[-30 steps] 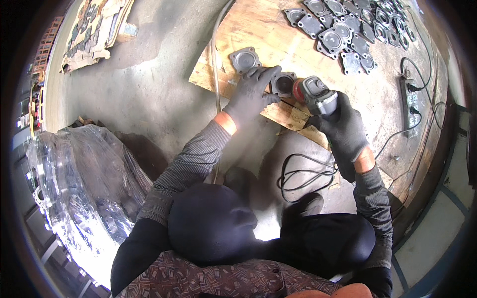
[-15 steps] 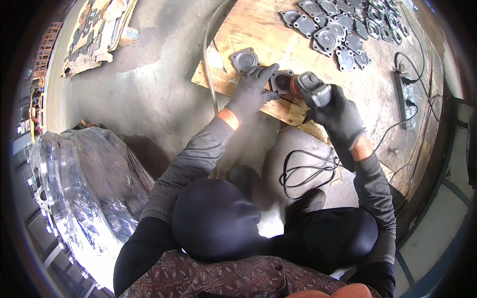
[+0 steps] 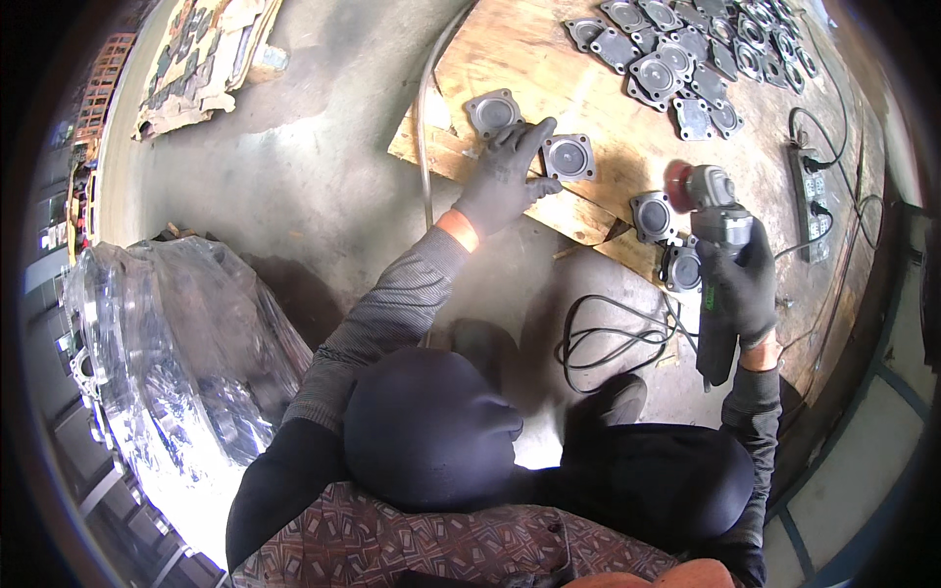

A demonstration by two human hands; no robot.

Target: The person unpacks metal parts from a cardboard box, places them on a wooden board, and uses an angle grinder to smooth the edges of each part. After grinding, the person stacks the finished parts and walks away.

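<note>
My right hand [image 3: 742, 284], in a dark glove, is wrapped round the body of an angle grinder [image 3: 723, 220]. The grinder's reddish disc [image 3: 677, 184] is off the work, above the wooden board. Nearest to it lie a square metal flange plate [image 3: 651, 217] and a second such plate [image 3: 683, 267], partly covered by the tool. My left hand [image 3: 502, 176], also gloved, rests with thumb and forefinger spread at the left edge of another flange plate [image 3: 569, 157], whose round recess faces up. Beyond these fingers sits one more flange plate [image 3: 493, 114].
Several grey flange plates [image 3: 676, 67] lie heaped at the far right of the wooden tabletop [image 3: 520, 59]. A power strip [image 3: 812, 206] with cables is at the right. Coiled black cable [image 3: 608, 338] lies below the table edge. Plastic-wrapped goods [image 3: 176, 343] stand at left.
My right hand has drawn the grinder to the right, away from the plate by my left hand. Two plates at the table edge now show. My left hand stays by its plate.
</note>
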